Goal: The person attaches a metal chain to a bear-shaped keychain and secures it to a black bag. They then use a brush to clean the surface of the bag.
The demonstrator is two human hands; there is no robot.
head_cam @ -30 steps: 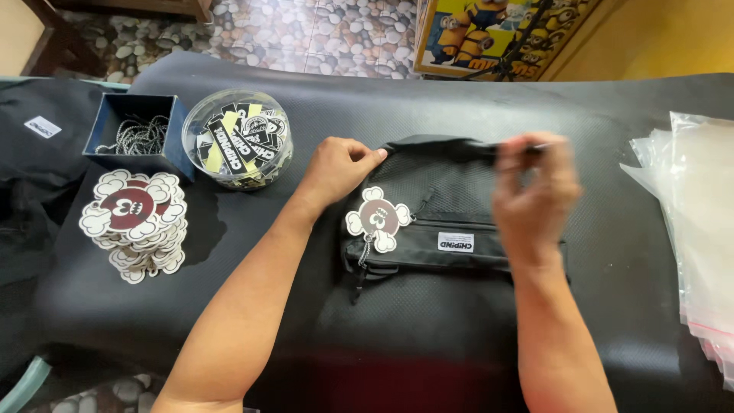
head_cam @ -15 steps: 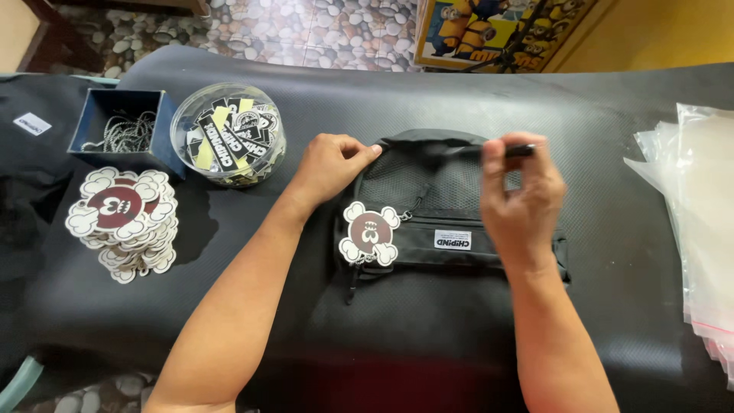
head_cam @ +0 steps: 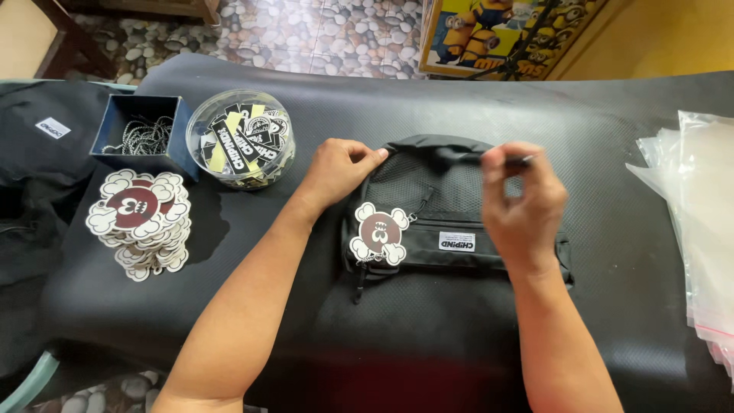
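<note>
1. Head view looks down on a black mat-covered table (head_cam: 612,153), where a small black bag (head_cam: 451,222) lies flat between the person's two forearms.
2. Left hand (head_cam: 340,168) rests at the bag's top left corner, fingers curled and pinching the fabric edge there.
3. Right hand (head_cam: 524,203) sits over the bag's upper right side, fingers closed around a thin dark piece at the top edge; whether that is a zip pull or a strap I cannot tell.
4. A cloud-shaped hang tag (head_cam: 378,235), white with a dark red centre, lies on the bag's front, just left of a small white label.
5. To the left, well apart from the bag, a stack of the same cloud-shaped tags (head_cam: 138,222) lies on the mat.
6. Behind that stack stands a blue box of metal ball chains (head_cam: 141,134), and just beside it a clear round tub (head_cam: 241,149) full of black, white and yellow labels.
7. Clear plastic bags (head_cam: 699,222) are piled at the right edge of the table.
</note>
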